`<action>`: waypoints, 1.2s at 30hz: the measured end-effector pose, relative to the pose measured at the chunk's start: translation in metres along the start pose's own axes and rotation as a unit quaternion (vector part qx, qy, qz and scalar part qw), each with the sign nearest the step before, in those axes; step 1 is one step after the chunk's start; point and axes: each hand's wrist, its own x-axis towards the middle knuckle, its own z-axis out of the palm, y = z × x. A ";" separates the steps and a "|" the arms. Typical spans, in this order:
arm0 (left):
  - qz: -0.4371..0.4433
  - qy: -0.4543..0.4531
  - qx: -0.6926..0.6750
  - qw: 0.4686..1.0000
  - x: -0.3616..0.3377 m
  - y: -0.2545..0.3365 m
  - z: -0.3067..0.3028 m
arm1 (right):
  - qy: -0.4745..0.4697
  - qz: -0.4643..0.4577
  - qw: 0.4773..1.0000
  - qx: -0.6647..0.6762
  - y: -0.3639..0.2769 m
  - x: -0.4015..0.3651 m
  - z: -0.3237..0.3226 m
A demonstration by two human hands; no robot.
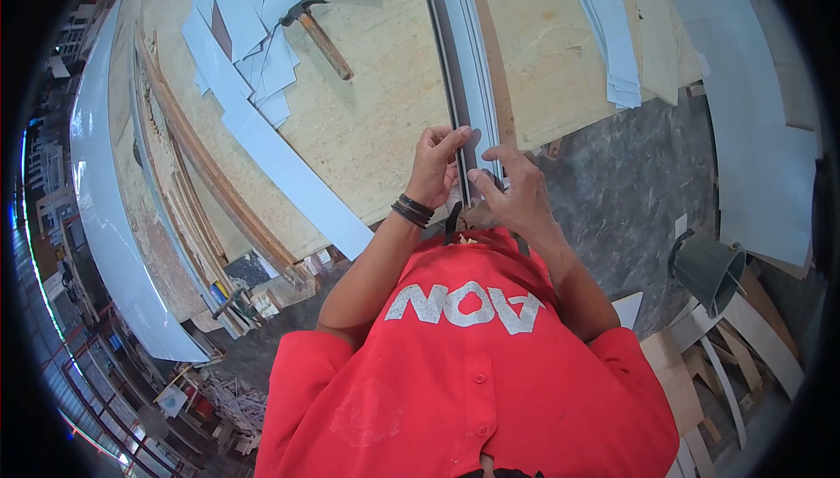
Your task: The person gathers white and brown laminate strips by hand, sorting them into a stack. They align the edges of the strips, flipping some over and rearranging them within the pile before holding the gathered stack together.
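Observation:
A stack of long, narrow white strips (468,49) stands on edge across the workbench, its near end reaching over the bench edge toward my red shirt. A dark-faced strip (444,49) runs along the stack's left side. My left hand (435,163), with dark bands at the wrist, is closed on the near end of the dark-faced strip, thumb pressed on top. At the stack's right side, my right hand (518,187) grips the ends of the white strips with bent index finger and thumb. Its other fingers are partly hidden.
A claw hammer (322,38) lies on the wooden workbench (372,110) beside a pile of white sheet pieces (254,58). More white strips (604,23) lie at the right, and curved wooden strips (206,154) at the left. A dark bucket (707,270) is on the right.

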 end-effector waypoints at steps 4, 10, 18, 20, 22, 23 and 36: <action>-0.009 0.000 0.014 1.000 0.002 -0.001 -0.002 | 0.005 -0.003 1.000 -0.009 0.002 0.000 0.001; -0.010 0.000 0.010 1.000 0.001 -0.001 0.000 | 0.010 0.002 1.000 -0.010 0.002 0.001 0.002; -0.010 -0.001 -0.008 1.000 0.002 -0.001 -0.001 | -0.002 0.022 1.000 -0.002 -0.001 0.002 -0.001; -0.007 0.003 -0.009 1.000 0.001 -0.001 0.000 | 0.000 0.022 1.000 0.000 0.002 0.001 0.001; -0.004 0.006 -0.010 1.000 0.001 -0.001 -0.001 | 0.001 0.023 1.000 0.002 0.003 0.002 0.001; -0.004 0.004 -0.008 1.000 0.001 -0.001 -0.002 | 0.000 0.019 1.000 0.004 0.003 0.002 0.000; -0.007 -0.004 0.006 1.000 0.000 0.002 0.000 | 0.048 -0.034 0.998 0.021 0.009 0.001 0.005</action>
